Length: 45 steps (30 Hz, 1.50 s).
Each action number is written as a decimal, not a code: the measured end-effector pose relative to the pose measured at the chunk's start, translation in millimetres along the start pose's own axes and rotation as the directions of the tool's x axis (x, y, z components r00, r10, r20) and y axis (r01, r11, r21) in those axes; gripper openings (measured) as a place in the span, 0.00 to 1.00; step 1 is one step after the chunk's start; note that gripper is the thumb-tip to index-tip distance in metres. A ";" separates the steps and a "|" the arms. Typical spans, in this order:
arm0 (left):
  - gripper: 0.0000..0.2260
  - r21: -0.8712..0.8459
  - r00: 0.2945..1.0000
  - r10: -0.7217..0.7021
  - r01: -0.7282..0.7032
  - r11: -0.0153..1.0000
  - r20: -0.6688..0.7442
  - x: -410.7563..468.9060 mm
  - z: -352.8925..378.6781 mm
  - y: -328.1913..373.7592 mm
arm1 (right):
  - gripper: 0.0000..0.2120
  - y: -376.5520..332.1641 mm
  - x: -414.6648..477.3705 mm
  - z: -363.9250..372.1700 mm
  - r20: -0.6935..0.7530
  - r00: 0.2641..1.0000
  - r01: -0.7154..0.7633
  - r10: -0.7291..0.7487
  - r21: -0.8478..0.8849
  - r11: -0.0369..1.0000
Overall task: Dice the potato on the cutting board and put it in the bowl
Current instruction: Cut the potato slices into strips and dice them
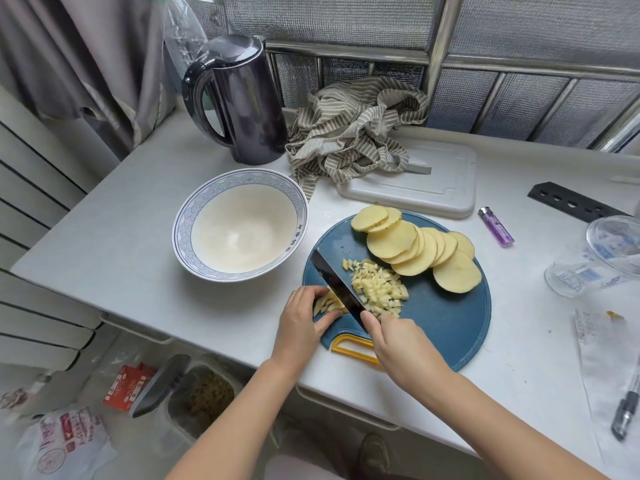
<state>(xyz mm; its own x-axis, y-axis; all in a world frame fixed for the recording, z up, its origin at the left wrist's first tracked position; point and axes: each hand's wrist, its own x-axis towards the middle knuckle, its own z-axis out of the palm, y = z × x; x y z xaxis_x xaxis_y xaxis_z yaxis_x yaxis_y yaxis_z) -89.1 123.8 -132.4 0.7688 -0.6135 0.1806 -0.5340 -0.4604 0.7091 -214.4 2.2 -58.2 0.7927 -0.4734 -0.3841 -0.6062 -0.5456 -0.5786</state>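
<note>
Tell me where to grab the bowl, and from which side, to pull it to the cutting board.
Pinch the bowl by its rim at the near-right edge, thumb inside, coming from the cutting board side. It stands upright and empty with a wide flared rim, likely the easiest hold; the kettle and striped cloth crowd its far side.

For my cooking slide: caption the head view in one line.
Left hand steadies potato strips while right hand chops them with a knife on the blue cutting board, beside a bowl.
</note>
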 end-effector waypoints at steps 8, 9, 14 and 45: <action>0.14 0.008 1.000 0.018 -0.018 1.000 -0.002 0.3 0.3 -0.6 | 0.23 -1.8 2.1 -3.1 0.034 0.999 0.020 -0.018 -0.078 0.997; 0.14 0.011 1.000 0.024 -0.024 1.000 -0.002 0.7 0.3 -1.0 | 0.23 -2.2 3.1 -3.1 0.036 0.999 0.021 -0.018 -0.087 0.996; 0.12 0.013 0.999 0.037 -0.037 0.999 0.004 1.8 0.3 -2.0 | 0.24 -5.7 3.2 -2.2 0.036 0.999 -0.006 0.008 -0.068 0.998; 0.10 0.001 0.995 0.090 -0.090 0.996 0.048 8.7 -3.2 -9.3 | 0.25 -15.8 -4.2 30.4 -0.048 0.995 -0.097 0.088 -0.251 0.963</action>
<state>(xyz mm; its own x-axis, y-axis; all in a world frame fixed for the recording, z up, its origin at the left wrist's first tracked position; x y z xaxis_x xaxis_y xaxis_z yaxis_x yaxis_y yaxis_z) -76.3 124.7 -135.2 0.6997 -0.6826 0.2110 -0.6018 -0.4039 0.6890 -206.2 33.9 -69.3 0.7322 -0.5522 -0.3987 -0.6772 -0.6530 -0.3392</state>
